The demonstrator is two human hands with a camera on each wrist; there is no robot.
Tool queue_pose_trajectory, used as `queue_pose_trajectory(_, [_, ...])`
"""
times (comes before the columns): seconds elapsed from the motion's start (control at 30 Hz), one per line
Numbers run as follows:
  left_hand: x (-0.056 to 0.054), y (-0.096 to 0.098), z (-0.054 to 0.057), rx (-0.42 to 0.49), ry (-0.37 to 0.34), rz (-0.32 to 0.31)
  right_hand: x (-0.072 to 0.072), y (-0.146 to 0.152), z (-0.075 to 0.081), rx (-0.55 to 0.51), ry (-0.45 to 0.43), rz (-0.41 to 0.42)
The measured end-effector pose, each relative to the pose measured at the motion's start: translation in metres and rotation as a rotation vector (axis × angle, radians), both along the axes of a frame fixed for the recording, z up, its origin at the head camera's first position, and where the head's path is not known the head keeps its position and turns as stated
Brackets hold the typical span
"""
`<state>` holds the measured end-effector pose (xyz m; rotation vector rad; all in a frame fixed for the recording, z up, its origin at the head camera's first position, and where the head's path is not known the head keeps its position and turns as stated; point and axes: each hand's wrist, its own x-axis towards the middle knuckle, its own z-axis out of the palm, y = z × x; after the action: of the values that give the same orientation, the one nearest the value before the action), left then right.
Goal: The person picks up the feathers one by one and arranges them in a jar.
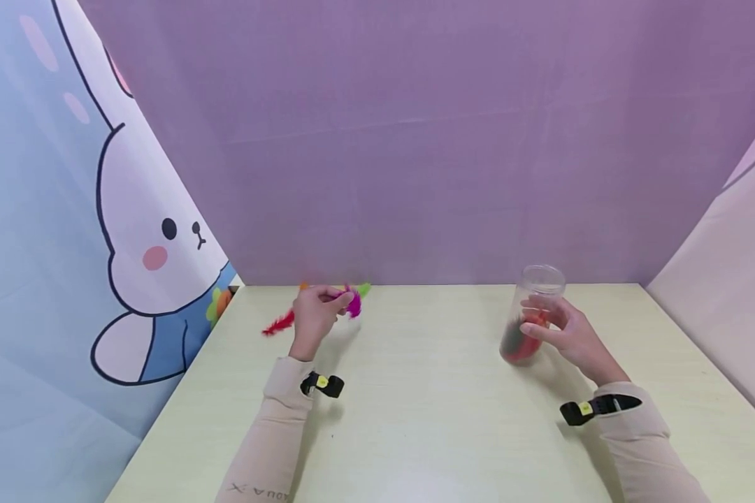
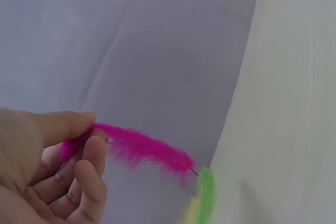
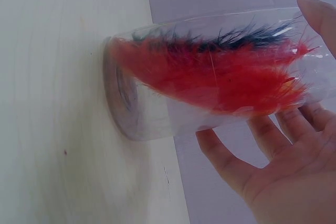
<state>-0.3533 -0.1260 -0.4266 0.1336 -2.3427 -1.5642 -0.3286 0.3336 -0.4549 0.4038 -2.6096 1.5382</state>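
Between thumb and fingertips, my left hand pinches a magenta feather, which stretches away to the right in the left wrist view. Around that hand, by the table's back edge, are a red feather, a green feather and a bit of orange, partly hidden. My right hand holds a clear jar, thumb on one side and fingers on the other. Inside the jar lie red feathers and a dark feather. No lid shows on the jar.
A pale wood-look table spans the front. Behind it hangs a purple cloth, with a printed cartoon curtain at left and a pale pink one at right. Each wrist carries a strapped camera.
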Motion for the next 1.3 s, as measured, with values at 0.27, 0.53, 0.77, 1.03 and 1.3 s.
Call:
queue_pose_trajectory(0.27, [0.011,0.017,0.011,0.093,0.037,-0.067,0.012,-0.005,0.004,-0.003,0.013,-0.013])
queue_pose_trajectory(0.53, [0.016,0.036,0.021,0.233,0.048,-0.148,0.016,-0.004,0.004,0.005,-0.009,-0.024])
queue_pose_trajectory(0.77, [0.014,0.053,0.03,0.371,0.021,-0.216,0.015,-0.002,0.002,-0.016,-0.002,-0.012])
queue_pose_trajectory(1.03, [0.014,0.079,0.042,0.483,0.027,-0.287,0.016,-0.001,0.003,-0.007,-0.014,-0.025])
queue_pose_trajectory(1.3, [0.018,0.108,0.054,0.61,0.034,-0.375,0.017,0.0,0.003,0.0,-0.015,-0.028])
